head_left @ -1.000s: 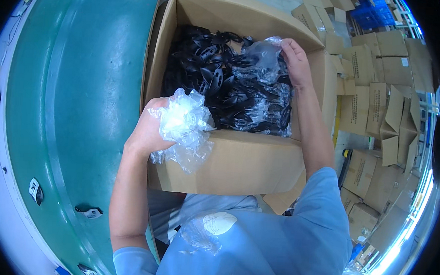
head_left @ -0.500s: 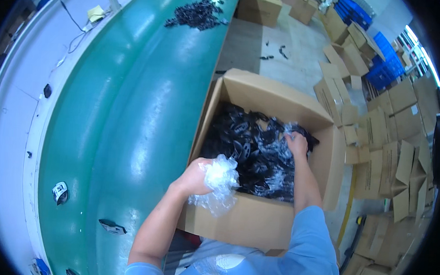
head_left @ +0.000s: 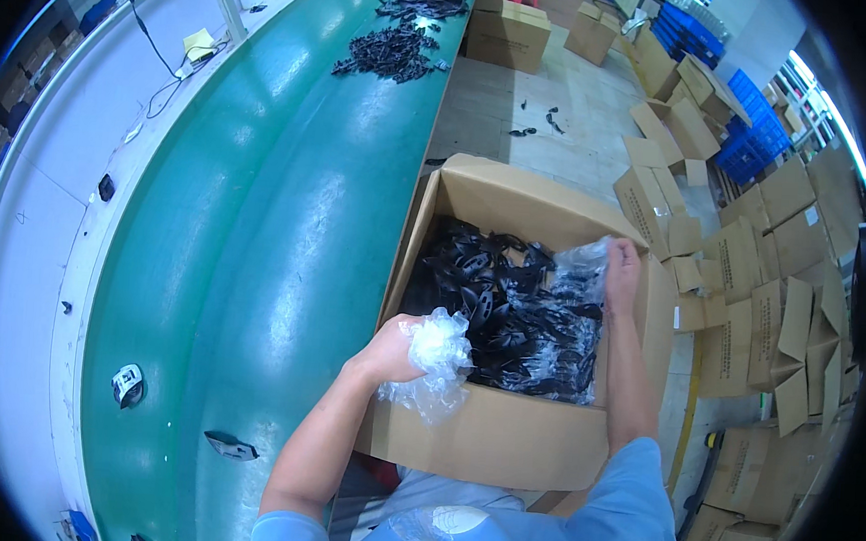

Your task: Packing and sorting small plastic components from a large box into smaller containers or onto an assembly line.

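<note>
An open cardboard box (head_left: 484,425) stands in front of me, holding many black plastic parts (head_left: 472,273). Clear plastic film (head_left: 546,350) covers the parts on the right side of the box. My left hand (head_left: 390,350) is closed around a crumpled bunch of clear plastic film (head_left: 439,344) above the box's near left corner. At the box's right wall, my right hand (head_left: 623,271) pinches the edge of a clear plastic bag (head_left: 582,266), which is stretched up over the black parts. The fingertips of the left hand are partly hidden by the bunched film.
A green conveyor belt (head_left: 286,263) runs along the left, with heaps of black parts (head_left: 391,53) at its far end and a few loose pieces (head_left: 231,446) nearer. Cardboard boxes (head_left: 737,267) and blue crates (head_left: 754,131) line the right. Some black bits (head_left: 523,132) lie on the floor.
My right hand has moved right and slightly up to the box wall, pulling the clear bag's edge with it. My left hand keeps its bunched film in nearly the same place.
</note>
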`<act>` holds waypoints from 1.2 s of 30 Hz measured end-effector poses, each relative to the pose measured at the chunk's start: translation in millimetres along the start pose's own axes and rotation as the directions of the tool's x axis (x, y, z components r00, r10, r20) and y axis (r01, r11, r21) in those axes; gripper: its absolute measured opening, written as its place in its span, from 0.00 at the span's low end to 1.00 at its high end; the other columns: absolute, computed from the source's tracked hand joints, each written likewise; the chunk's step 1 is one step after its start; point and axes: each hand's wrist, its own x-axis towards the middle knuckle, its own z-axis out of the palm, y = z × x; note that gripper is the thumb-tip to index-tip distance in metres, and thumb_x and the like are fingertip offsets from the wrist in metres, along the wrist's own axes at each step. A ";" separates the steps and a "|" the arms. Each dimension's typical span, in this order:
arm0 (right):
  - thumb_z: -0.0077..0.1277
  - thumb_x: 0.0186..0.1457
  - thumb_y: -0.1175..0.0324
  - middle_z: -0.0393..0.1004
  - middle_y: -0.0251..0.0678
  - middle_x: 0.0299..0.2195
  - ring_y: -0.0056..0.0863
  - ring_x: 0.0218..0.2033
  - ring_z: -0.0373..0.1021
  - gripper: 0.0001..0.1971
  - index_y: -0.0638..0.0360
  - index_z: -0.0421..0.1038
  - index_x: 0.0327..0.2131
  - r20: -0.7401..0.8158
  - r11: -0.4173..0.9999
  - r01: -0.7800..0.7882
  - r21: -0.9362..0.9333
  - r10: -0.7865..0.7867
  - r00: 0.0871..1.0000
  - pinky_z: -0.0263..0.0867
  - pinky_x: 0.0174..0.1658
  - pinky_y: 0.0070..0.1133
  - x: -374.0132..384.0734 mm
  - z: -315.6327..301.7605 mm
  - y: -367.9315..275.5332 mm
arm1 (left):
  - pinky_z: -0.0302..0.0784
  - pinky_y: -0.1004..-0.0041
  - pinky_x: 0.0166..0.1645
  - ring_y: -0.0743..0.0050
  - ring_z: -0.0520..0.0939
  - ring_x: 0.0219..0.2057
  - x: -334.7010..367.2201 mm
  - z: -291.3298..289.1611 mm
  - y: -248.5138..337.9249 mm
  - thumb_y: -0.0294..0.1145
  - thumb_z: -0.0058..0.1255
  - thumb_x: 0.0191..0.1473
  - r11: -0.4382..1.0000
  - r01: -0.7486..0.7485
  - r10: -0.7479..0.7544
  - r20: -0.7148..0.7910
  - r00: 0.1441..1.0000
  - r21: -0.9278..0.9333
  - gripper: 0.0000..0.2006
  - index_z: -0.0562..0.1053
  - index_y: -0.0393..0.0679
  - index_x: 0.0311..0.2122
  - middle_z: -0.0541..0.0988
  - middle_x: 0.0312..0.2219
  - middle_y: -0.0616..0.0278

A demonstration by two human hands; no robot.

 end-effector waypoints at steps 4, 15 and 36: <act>0.46 0.60 0.72 0.76 0.29 0.32 0.16 0.26 0.66 0.08 0.55 0.67 0.25 0.152 0.985 -0.128 0.118 0.110 0.982 0.64 0.32 0.17 -31.8 6.0 -10.9 | 0.75 0.62 0.39 0.51 0.79 0.31 -3.7 2.9 -6.4 0.32 0.56 0.44 0.999 -0.039 0.040 -0.019 0.999 0.036 0.08 0.76 0.44 0.32 0.79 0.27 0.55; 0.52 0.54 0.48 0.77 0.52 0.36 0.52 0.38 0.74 0.20 0.53 0.72 0.42 0.439 0.269 0.368 -0.890 0.291 0.850 0.69 0.44 0.40 -91.3 -32.8 77.6 | 0.76 0.62 0.41 0.52 0.80 0.34 1.0 3.3 -10.8 0.35 0.54 0.46 0.984 -0.089 0.093 -0.014 0.996 0.155 0.10 0.76 0.45 0.34 0.80 0.30 0.55; 0.55 0.48 0.41 0.76 0.50 0.23 0.44 0.25 0.74 0.28 0.64 0.76 0.24 0.363 0.374 0.227 -0.899 0.348 0.864 0.68 0.30 0.33 -69.5 -50.8 2.7 | 0.75 0.62 0.43 0.52 0.80 0.36 3.1 3.7 -17.6 0.36 0.57 0.45 0.995 -0.065 0.069 -0.052 0.996 0.073 0.11 0.77 0.46 0.35 0.80 0.32 0.55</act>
